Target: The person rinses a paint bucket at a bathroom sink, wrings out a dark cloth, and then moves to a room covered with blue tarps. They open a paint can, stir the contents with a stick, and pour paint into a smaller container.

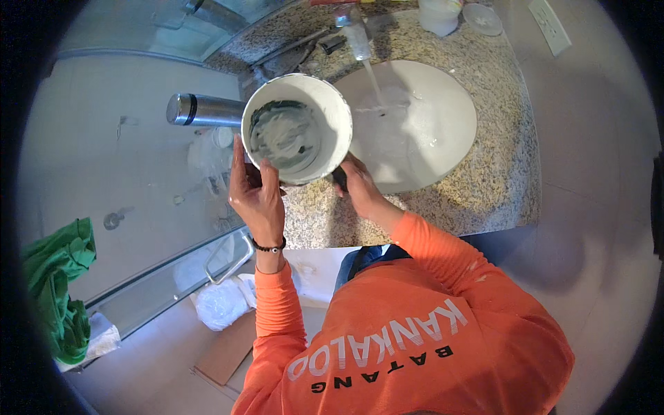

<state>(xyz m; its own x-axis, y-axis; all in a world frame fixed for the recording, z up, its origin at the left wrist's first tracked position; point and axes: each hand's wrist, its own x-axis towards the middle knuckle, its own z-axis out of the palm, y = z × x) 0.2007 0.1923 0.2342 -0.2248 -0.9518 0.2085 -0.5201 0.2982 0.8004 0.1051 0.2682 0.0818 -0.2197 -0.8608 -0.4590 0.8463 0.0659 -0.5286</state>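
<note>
A round white bucket [332,114] is tilted so that its mouth faces me. Wet, pale grey paste with darker patches coats its inside bottom. My left hand [257,194] supports the bucket at its near left side, fingers up against the rim and wall. At the lower right of the bucket, my right hand [363,190] is closed around something dark [339,178], mostly hidden by the fingers and bucket. Water runs from the faucet [356,40] into the white oval sink [449,124], to the right of the bucket.
Speckled granite counter [494,159] surrounds the sink. A steel cylindrical flask [207,109] extends left from behind the bucket. White tub [439,15] and clear lid [483,19] stand at the back right. Left are a glass panel with a handle [232,257] and green cloth [62,290].
</note>
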